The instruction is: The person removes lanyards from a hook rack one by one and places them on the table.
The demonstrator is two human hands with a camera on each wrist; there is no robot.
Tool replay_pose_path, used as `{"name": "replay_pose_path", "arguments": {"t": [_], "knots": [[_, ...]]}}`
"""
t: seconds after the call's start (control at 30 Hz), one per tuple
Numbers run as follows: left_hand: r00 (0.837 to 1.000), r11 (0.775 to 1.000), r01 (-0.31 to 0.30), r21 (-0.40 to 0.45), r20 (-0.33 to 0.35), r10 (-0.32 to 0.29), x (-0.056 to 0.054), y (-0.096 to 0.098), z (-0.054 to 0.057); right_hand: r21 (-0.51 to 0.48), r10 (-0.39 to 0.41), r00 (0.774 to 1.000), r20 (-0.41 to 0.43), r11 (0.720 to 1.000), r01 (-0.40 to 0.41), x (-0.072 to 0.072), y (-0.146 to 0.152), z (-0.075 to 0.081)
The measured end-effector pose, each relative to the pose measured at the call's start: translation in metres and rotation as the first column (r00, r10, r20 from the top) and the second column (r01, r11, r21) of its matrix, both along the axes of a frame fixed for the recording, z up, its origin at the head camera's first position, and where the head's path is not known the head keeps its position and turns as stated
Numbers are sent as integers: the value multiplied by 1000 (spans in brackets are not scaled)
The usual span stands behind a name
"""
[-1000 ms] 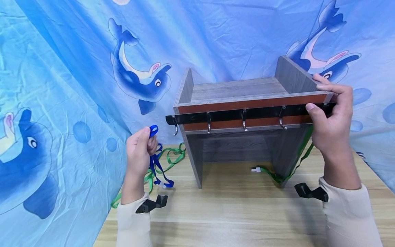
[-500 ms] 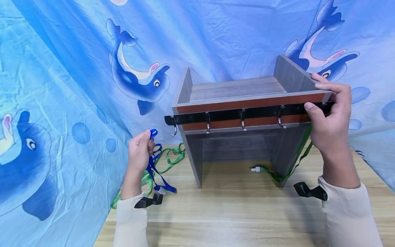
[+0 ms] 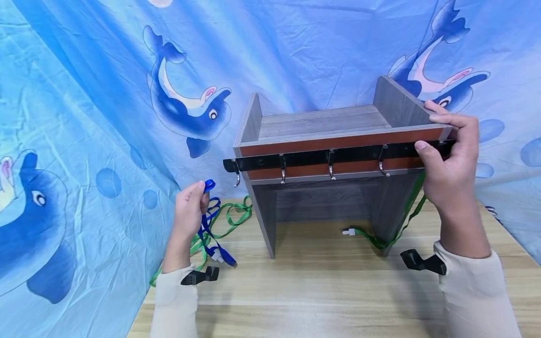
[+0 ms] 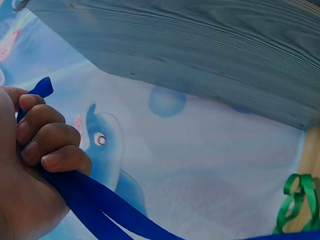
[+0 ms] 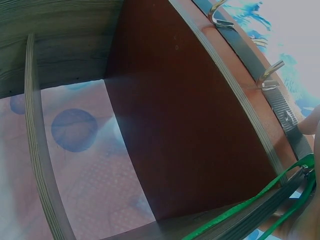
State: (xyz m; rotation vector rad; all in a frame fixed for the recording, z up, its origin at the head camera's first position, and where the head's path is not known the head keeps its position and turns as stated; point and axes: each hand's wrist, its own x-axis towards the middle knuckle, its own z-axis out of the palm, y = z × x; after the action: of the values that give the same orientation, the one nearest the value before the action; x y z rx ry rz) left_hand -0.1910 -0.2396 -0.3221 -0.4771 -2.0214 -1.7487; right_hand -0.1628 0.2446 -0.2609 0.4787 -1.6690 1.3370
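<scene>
In the head view my left hand [image 3: 189,210] pinches a blue lanyard [image 3: 208,225] near its top, where a small loop sticks up past the thumb. The lanyard's straps hang below the hand, with a white clip [image 3: 217,256] low down. Curled fingers close round the blue strap [image 4: 90,200] in the left wrist view. My right hand [image 3: 454,164] grips the right front corner of a grey wooden shelf [image 3: 325,123], thumb on the black hook rail [image 3: 355,155]. A green lanyard [image 3: 407,220] hangs beneath that hand; its upper end is hidden in the head view.
Several silver hooks [image 3: 331,165] line the rail, the leftmost jutting beyond the shelf's left side. Another green lanyard [image 3: 232,218] lies loosely on the wooden table [image 3: 321,295], left of the shelf. A dolphin-print cloth [image 3: 296,51] hangs behind and at the left.
My left hand has dropped slightly, and the blue lanyard's loop sits lower, farther below the leftmost hook. The strap's bottom end has swung a little. My right hand keeps its grip on the shelf corner.
</scene>
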Motion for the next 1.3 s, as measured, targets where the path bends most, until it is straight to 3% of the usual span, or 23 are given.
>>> {"name": "replay_pose_path", "arguments": {"t": [0.2, 0.3, 0.43, 0.6, 0.77, 0.9, 1.03, 1.17, 1.3], "knots": [[999, 997, -16, -74, 40, 19, -3, -6, -13, -2, 1, 1000, -6, 1000, -1, -1, 0, 0], [995, 983, -31, -180, 88, 47, -3, -10, -18, -5, -1, 1000, -8, 1000, 1, -1, 0, 0], [984, 941, -8, -339, 165, 68, -2, -16, -26, -7, 1, 1000, -14, 1000, -1, -1, 0, 0], [966, 876, 59, -479, 249, 72, -3, -22, -38, 0, -4, 1000, -16, 1000, 4, -1, 0, 0], [919, 791, 169, -589, 384, 90, -2, -27, -49, 5, 2, 1000, -13, 1000, -2, -1, 0, -1], [860, 721, 276, -636, 499, 111, -2, -29, -57, 7, -1, 1000, -13, 1000, 1, 0, 1, -1], [811, 678, 355, -643, 573, 119, -1, -30, -65, 4, -6, 1000, -17, 1000, 6, -1, 1, -2], [794, 653, 370, -661, 590, 148, -1, -32, -75, 3, -3, 1000, -14, 1000, 3, -1, 1, -1], [786, 634, 358, -685, 588, 191, 0, -35, -82, 6, 0, 1000, -12, 1000, 0, -1, 1, -1]]}}
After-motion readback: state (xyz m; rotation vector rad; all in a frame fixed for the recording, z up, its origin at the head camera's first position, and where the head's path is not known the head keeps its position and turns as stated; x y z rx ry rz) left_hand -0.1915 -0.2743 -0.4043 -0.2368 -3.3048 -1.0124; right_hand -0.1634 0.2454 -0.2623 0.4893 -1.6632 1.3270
